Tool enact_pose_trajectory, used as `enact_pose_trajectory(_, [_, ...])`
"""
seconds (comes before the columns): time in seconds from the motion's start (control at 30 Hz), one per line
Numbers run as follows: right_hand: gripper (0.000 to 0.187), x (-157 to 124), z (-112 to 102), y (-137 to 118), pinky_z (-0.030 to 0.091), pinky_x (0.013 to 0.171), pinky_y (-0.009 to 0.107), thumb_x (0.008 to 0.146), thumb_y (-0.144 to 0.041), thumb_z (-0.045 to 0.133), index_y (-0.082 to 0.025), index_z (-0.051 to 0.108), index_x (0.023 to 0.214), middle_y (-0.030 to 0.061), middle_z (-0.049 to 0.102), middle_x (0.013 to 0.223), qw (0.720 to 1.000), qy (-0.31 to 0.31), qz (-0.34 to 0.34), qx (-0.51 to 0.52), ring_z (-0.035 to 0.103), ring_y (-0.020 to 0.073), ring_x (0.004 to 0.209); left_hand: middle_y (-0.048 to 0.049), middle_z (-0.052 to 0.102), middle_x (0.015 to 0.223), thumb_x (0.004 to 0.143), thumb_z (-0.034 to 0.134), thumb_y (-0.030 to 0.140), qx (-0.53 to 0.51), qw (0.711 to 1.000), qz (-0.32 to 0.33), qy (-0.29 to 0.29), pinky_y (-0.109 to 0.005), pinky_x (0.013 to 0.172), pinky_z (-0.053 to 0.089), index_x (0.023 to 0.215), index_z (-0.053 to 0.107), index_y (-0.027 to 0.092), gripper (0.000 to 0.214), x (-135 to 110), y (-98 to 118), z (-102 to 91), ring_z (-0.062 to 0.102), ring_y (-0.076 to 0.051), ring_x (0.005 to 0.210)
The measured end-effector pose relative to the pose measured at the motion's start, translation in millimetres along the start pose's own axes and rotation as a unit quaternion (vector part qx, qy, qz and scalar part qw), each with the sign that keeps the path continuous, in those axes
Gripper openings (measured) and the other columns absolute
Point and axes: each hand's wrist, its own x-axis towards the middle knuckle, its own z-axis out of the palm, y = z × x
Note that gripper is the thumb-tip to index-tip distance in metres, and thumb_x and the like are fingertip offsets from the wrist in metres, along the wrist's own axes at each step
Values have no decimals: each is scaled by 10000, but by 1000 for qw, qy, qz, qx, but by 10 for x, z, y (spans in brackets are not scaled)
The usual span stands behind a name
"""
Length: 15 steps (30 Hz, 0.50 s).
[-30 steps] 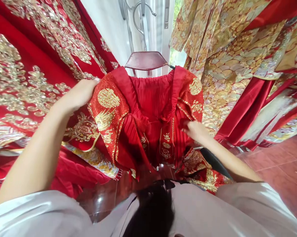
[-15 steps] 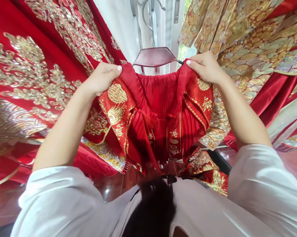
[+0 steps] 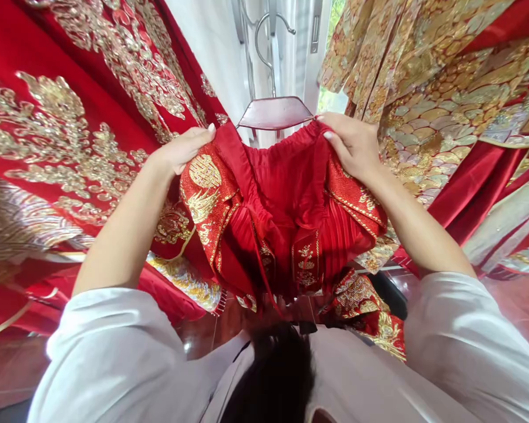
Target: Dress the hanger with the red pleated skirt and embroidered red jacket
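Note:
A red pleated skirt (image 3: pixel 286 176) with gold embroidery and a gathered waistband hangs from a hanger (image 3: pixel 276 113) that has a silver hook and a pinkish, flat middle part. My left hand (image 3: pixel 184 150) is closed on the left end of the waistband, thumb on top. At the other end, my right hand (image 3: pixel 354 141) grips the waistband close to where the hanger's arm meets it. Fingers of both hands are partly hidden behind the cloth. The waistband is spread between the two hands, and its front sags in folds.
A red garment with gold beading (image 3: pixel 61 117) hangs at the left. Gold scale-patterned garments (image 3: pixel 427 111) hang at the right. Behind the hanger stand metal rails and a white door frame (image 3: pixel 316 53). More red embroidered cloth (image 3: pixel 365 305) lies low near the tiled floor (image 3: pixel 202 335).
My right hand has shifted inward and slightly down along the waistband, toward the hanger's arm. The hanger and skirt sit a little lower in view. My left hand keeps its hold.

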Motion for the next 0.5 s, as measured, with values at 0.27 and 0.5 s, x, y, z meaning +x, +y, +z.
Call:
enact_pose_trajectory(0.27, [479, -253, -156, -210, 388, 858, 423, 938, -493, 255, -197, 566, 1150, 151, 603, 969, 992, 37, 88, -81, 481, 293, 1083, -90, 602, 1130, 915, 440, 376, 344, 892, 187, 226, -355, 986, 388, 1159, 586, 111, 389, -330, 440, 258, 536, -215, 1052])
enact_pose_trajectory(0.5, [387, -430, 247, -451, 433, 761, 405, 914, -433, 363, -102, 546, 993, 187, 563, 923, 984, 7, 157, -89, 552, 290, 927, -56, 482, 1264, 954, 276, 479, 514, 807, 279, 89, -447, 1162, 107, 1257, 505, 153, 500, 148, 1176, 765, 356, -246, 1279])
